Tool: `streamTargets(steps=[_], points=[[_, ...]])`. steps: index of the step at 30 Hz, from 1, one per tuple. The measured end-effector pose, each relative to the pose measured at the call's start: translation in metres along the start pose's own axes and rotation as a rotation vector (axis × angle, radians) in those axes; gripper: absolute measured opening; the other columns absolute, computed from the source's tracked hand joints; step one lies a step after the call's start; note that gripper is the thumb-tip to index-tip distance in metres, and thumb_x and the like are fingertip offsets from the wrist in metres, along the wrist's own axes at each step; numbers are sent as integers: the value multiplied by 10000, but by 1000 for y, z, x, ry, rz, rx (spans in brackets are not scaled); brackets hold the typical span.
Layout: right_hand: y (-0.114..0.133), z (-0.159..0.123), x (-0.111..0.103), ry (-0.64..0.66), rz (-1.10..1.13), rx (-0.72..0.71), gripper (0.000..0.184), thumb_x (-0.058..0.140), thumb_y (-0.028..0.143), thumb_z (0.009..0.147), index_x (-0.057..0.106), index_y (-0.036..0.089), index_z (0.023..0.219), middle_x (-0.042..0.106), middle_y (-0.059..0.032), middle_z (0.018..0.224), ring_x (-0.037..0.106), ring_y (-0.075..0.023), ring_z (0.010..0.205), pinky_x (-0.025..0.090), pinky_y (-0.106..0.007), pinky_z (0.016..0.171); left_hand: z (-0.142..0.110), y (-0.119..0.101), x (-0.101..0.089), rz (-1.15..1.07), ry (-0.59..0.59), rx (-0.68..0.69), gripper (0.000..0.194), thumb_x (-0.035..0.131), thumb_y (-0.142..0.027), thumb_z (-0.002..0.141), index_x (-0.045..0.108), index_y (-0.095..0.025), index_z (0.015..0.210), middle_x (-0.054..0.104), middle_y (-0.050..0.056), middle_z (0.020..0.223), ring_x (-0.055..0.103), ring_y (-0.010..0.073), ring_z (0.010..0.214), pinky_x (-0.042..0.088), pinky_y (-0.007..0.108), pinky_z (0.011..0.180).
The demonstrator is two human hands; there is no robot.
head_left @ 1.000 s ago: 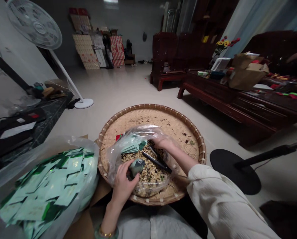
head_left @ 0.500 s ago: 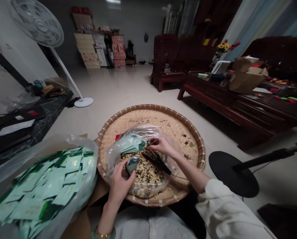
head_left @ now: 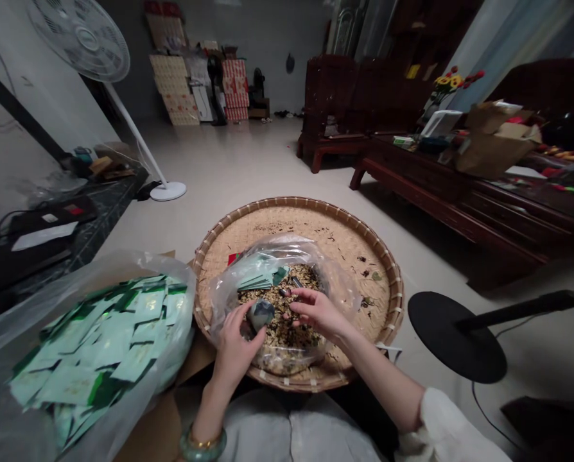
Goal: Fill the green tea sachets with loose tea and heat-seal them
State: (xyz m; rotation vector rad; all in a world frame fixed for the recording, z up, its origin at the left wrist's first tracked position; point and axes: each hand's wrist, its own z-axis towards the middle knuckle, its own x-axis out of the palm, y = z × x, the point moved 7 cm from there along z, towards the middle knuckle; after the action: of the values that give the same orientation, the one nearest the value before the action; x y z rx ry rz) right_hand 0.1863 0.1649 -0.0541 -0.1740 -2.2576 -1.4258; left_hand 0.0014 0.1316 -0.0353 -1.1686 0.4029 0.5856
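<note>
A round woven tray (head_left: 345,224) rests in front of me with a clear plastic bag (head_left: 335,282) on it, full of a dried loose mix (head_left: 296,276). My left hand (head_left: 236,346) is closed on a small green sachet (head_left: 260,314), held open end up over the mix. My right hand (head_left: 318,311) hovers right beside the sachet, fingers pinched around a bit of the mix. Several empty green sachets (head_left: 258,280) lie at the far side of the bag. A dark tool handle (head_left: 294,282) pokes out of the mix.
A big clear bag of green sachets (head_left: 99,340) sits at my left on cardboard. A white standing fan (head_left: 94,58) stands at the back left, a black stand base (head_left: 455,337) on the floor at right, a dark wooden bench (head_left: 460,192) with boxes beyond.
My right hand has come from the far side of the bag toward me and now sits next to the sachet. My left hand holds the sachet in about the same spot.
</note>
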Motion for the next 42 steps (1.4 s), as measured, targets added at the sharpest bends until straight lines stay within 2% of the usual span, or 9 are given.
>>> streamTargets(steps=[4,9,17,21,25,29,34,38,42], points=[[-15,-3,1,-9,211,92,364,787,203,635,612,175,953,635,31,763,657,-104,642,571,-238,619,0,-1,0,-8,-3,8,410,620,-219,746,573,-204,1153,650,90,1112,605,248,1034,486,425,910],[-19,-6,7,8,473,117,276,647,115,722,570,188,977,672,3,856,683,-155,804,567,-295,730,0,-2,3,-10,32,5,408,608,-206,749,570,-205,1155,642,89,1132,593,246,1060,475,428,926],[-21,-6,4,-30,523,94,259,543,124,721,555,178,974,691,-68,930,661,-216,962,564,-328,742,0,-2,6,-7,25,8,401,611,-203,741,581,-197,1140,650,87,1125,593,248,1064,467,430,943],[-11,-8,4,-53,575,44,204,509,138,707,571,173,897,688,-77,927,635,-240,1011,560,-388,804,1,-4,7,7,28,21,410,609,-200,741,576,-198,1150,648,88,1126,587,251,1065,465,434,940],[3,-14,7,-61,627,-42,95,514,188,777,590,177,834,692,-57,919,634,-232,992,550,-413,824,3,-11,11,41,38,37,421,612,-174,726,573,-195,1145,646,83,1114,578,257,1065,465,442,938],[18,-21,12,-59,516,-98,94,542,219,816,622,171,827,698,-48,904,646,-211,933,546,-387,822,4,-19,16,83,44,75,438,613,-154,724,556,-190,1157,639,87,1120,568,261,1061,462,452,938],[30,-25,20,62,266,22,159,581,236,784,638,152,906,691,-62,889,643,-200,916,530,-349,838,6,-21,22,99,77,118,452,610,-138,721,539,-183,1166,631,92,1126,562,260,1056,461,451,934],[40,-27,22,141,35,42,146,592,224,746,651,175,870,674,-52,949,620,-182,933,517,-308,834,7,-23,25,107,104,116,447,605,-130,717,544,-187,1157,630,88,1125,559,258,1052,460,443,930],[47,-26,20,123,-202,50,206,554,191,736,664,196,910,656,-34,970,604,-159,897,508,-280,797,8,-26,28,105,126,109,443,598,-120,712,551,-184,1147,635,87,1118,565,254,1043,463,435,924]])
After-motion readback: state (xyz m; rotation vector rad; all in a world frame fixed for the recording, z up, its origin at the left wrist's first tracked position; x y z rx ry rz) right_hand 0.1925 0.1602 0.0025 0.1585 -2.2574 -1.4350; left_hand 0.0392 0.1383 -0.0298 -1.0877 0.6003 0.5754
